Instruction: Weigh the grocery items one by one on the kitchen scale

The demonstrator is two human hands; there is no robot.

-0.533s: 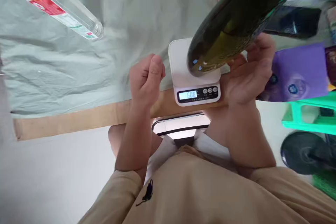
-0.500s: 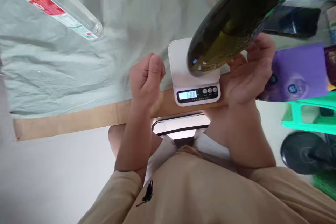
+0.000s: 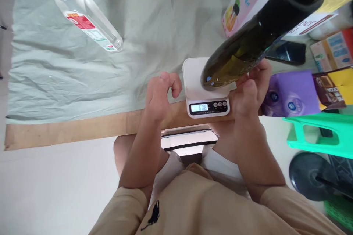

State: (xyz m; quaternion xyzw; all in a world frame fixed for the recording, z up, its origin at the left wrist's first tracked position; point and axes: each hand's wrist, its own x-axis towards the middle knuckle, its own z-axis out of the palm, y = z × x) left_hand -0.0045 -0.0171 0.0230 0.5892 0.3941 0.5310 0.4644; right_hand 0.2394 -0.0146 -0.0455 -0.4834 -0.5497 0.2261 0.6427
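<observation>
A dark green glass bottle [image 3: 234, 60] with a black neck stands on a white digital kitchen scale [image 3: 193, 80]; the scale's lit display shows what looks like 608. Left of the scale, my left hand [image 3: 160, 95] is loosely closed with its fingers curled, and nothing shows in it. My right hand [image 3: 249, 91] is close beside the bottle on the right, fingers bent but apart. Some of its fingertips are hidden behind the bottle, so I cannot tell whether they touch the glass.
A clear labelled bottle [image 3: 91, 24] is at the left on the grey-green cloth [image 3: 68, 77]. To the right are a pink box [image 3: 242, 3], a dark phone-like slab [image 3: 288, 52], a purple pack [image 3: 292, 93] and snack packs [image 3: 331, 90]. A green stool [image 3: 328, 132] stands below the table's right edge.
My left hand's fist has loosened, its index finger now bent outward. The right hand's fingers have curled in more beside the bottle. The camera view has shifted; bottle and scale stay together.
</observation>
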